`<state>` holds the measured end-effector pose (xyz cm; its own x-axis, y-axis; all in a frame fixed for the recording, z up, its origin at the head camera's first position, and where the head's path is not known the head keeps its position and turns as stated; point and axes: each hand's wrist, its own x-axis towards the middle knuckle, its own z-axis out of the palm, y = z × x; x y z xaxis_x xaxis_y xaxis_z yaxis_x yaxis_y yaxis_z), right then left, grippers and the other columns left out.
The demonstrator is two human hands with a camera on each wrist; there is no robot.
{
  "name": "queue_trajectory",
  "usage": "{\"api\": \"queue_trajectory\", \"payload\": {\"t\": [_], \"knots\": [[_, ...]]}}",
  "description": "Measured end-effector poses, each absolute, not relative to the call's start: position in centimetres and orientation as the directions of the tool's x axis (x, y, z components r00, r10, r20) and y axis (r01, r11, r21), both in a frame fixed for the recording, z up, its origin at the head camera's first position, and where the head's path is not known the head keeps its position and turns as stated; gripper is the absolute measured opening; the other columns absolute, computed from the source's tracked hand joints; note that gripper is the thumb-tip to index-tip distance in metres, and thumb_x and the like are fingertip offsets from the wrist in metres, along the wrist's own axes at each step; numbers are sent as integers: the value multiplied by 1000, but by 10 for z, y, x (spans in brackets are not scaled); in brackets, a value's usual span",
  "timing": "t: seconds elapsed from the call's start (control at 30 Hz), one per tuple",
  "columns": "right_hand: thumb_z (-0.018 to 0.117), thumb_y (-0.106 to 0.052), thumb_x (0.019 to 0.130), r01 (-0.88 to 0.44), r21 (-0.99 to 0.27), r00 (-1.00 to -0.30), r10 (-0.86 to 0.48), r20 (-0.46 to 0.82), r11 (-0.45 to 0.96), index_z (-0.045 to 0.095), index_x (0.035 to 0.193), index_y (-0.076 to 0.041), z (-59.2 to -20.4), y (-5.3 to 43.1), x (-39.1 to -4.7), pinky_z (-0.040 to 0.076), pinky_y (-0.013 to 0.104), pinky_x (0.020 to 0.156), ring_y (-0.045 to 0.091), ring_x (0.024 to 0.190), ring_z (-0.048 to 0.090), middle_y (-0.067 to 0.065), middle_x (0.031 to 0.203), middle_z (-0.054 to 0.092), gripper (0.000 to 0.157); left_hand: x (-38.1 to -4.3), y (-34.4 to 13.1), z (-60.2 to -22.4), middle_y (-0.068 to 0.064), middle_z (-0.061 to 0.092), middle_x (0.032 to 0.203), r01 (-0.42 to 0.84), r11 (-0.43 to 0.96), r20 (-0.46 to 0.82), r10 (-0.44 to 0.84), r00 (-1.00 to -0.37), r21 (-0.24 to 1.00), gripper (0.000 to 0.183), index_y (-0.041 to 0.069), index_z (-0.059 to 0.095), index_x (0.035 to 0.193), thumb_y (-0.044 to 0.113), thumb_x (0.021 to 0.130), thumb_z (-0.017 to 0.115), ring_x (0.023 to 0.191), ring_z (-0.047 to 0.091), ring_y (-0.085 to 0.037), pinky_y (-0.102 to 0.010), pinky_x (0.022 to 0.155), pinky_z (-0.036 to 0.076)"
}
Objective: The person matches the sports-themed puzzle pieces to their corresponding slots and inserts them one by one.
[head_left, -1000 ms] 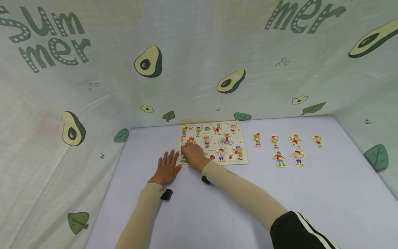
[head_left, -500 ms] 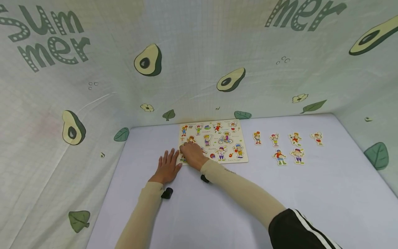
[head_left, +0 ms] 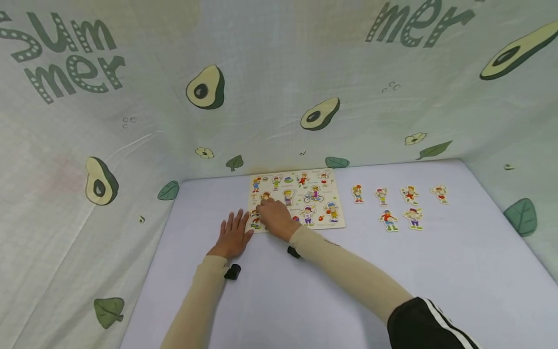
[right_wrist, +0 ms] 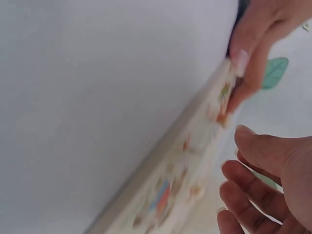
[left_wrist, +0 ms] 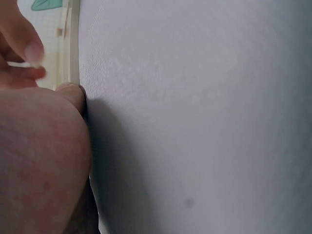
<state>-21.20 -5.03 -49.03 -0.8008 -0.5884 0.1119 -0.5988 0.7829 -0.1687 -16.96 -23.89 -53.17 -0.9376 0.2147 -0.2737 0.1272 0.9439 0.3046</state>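
left hand spread by the sports puzzle board, right hand loosely spread; kinda blocking some of its lower half

The pale lavender-white bench offers open room between the two beige-sleeved forearms and a wide stretch at the right, though the right forearm slants across the approach to the cream rectangular puzzle board. The left hand blocks the board's left edge; the right hand covers its lower-left part. A narrow lane separates the board from six flat, multicoloured figure-shaped pieces, with gaps between them. Behind, a white avocado-print cloth walls off the far side, just beside the board.
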Motion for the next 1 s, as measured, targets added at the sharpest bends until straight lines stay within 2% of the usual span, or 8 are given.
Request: {"api": "queue_trajectory", "payload": {"t": [0.1, 0.37, 0.6, 1.0], "knots": [[80, -18, 96, -598, -186, -801, -583, 136, 779, 76, 121, -12, -485, -34, -210, 58, 41, 93, 25, 110, 68, 6, 120, 73, 26, -169, -237, -529, -23, 4, 176, 125, 940, -272, 216, -938, 317, 68, 3, 15, 169, 36, 115, 38, 161, -5, -48, -67, 127, -1], [83, -10, 93, -601, -233, -797, -550, 250, 764, 78, 112, -8, -480, 14, -200, 57, 42, 87, 26, 101, 68, 6, 108, 72, 20, -170, -241, -535, -24, 4, 176, 144, 936, -246, 229, -942, 320, 68, 4, 15, 169, 37, 115, 39, 161, -4, -49, -68, 127, -1], [83, -9, 92, -569, -293, -821, -510, 257, 768, 77, 113, -7, -480, 45, -191, 54, 47, 102, 29, 110, 67, 7, 115, 73, 23, -170, -243, -540, -23, 3, 176, 132, 939, -257, 219, -941, 317, 69, 3, 14, 169, 37, 115, 40, 161, -5, -49, -69, 126, 0], [85, -7, 90, -484, -289, -869, -414, 271, 826, 78, 112, -6, -481, 101, -183, 55, 44, 89, 29, 105, 67, 7, 113, 74, 23, -168, -243, -541, -25, 7, 176, 150, 934, -227, 231, -946, 325, 69, 2, 17, 169, 37, 114, 40, 161, -2, -50, -70, 126, 2]]}}
